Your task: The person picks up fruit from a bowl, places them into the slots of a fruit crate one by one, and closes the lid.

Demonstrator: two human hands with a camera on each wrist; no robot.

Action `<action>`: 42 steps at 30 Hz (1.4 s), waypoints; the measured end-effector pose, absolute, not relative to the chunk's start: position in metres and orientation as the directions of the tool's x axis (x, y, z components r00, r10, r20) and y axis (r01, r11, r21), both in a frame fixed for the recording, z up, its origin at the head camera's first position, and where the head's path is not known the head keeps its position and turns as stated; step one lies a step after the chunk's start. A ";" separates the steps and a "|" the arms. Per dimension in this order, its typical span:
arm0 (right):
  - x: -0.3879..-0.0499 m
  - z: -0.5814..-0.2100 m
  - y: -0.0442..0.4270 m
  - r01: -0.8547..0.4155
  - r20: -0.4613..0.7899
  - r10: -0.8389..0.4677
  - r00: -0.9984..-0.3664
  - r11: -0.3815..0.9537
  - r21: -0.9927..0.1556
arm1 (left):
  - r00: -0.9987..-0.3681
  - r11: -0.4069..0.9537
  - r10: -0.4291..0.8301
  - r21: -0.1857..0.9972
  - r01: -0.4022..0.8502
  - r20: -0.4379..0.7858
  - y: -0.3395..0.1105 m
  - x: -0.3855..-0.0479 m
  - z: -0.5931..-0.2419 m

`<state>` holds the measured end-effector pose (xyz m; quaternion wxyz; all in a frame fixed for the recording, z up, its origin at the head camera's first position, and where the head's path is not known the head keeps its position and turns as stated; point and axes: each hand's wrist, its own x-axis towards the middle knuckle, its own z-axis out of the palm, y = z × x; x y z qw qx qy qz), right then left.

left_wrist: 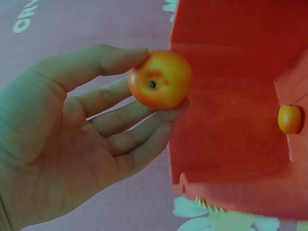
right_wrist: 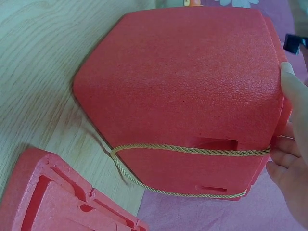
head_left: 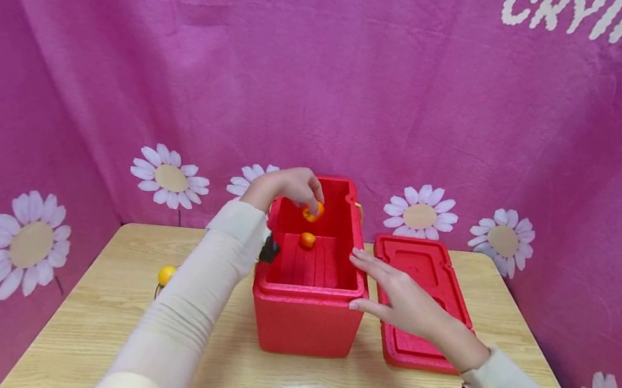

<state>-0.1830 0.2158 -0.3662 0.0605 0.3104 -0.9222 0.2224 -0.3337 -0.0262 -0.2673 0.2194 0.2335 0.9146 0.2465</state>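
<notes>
An open red foam box (head_left: 304, 331) stands mid-table. Above its far part my left hand (head_left: 300, 188) pinches a round orange-yellow fruit (left_wrist: 168, 79), thumb on one side and fingers on the other. A dark green spot marks the fruit's dimpled end. On the box floor lies a smaller orange fruit (head_left: 307, 240), which also shows at the right of the left wrist view. My right hand (head_left: 405, 297) rests on the box's right rim, fingers extended and thumb by the near corner. In the right wrist view a gold cord (right_wrist: 192, 150) runs along the box's side.
A red lid (head_left: 424, 264) with moulded recesses lies on the wooden table (head_left: 102, 311) to the right of the box. At the left, a yellow round thing (head_left: 166, 275) is partly hidden by my left sleeve. A purple curtain with daisies closes off the back and sides.
</notes>
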 end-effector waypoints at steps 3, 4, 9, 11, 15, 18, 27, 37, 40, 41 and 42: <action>-0.184 -0.366 0.213 -0.611 0.254 -0.557 -0.791 0.698 -0.373 | -0.784 0.794 0.511 0.541 0.276 -0.351 -0.020 -0.341 -0.268; -0.184 -0.366 0.212 -0.613 0.252 -0.560 -0.789 0.695 -0.375 | -0.781 0.803 0.503 0.534 0.265 -0.370 -0.019 -0.343 -0.270; -0.183 -0.364 0.206 -0.618 0.235 -0.573 -0.785 0.692 -0.374 | -0.775 0.826 0.482 0.507 0.247 -0.408 -0.014 -0.351 -0.283; -0.182 -0.364 0.204 -0.612 0.223 -0.572 -0.789 0.701 -0.365 | -0.782 0.826 0.476 0.510 0.240 -0.403 -0.011 -0.353 -0.291; -0.179 -0.362 0.201 -0.603 0.202 -0.570 -0.796 0.723 -0.338 | -0.814 0.841 0.455 0.475 0.259 -0.361 -0.007 -0.355 -0.305; -0.178 -0.361 0.200 -0.608 0.201 -0.575 -0.793 0.728 -0.317 | -0.841 0.853 0.444 0.433 0.292 -0.308 -0.004 -0.356 -0.309; -0.180 -0.362 0.206 -0.633 0.222 -0.593 -0.774 0.719 -0.287 | -0.840 0.854 0.480 0.356 0.381 -0.254 0.000 -0.344 -0.281; -0.183 -0.358 0.213 -0.601 0.190 -0.572 -0.798 0.731 -0.323 | -0.811 0.798 0.562 0.366 0.479 -0.163 -0.018 -0.313 -0.254; -0.183 -0.359 0.214 -0.590 0.177 -0.565 -0.806 0.740 -0.324 | -0.806 0.780 0.577 0.384 0.494 -0.135 -0.030 -0.300 -0.255; -0.183 -0.359 0.214 -0.585 0.173 -0.562 -0.809 0.742 -0.327 | -0.804 0.775 0.581 0.388 0.499 -0.126 -0.035 -0.295 -0.256; -0.182 -0.359 0.214 -0.582 0.169 -0.560 -0.811 0.744 -0.328 | -0.804 0.772 0.583 0.388 0.504 -0.115 -0.040 -0.290 -0.258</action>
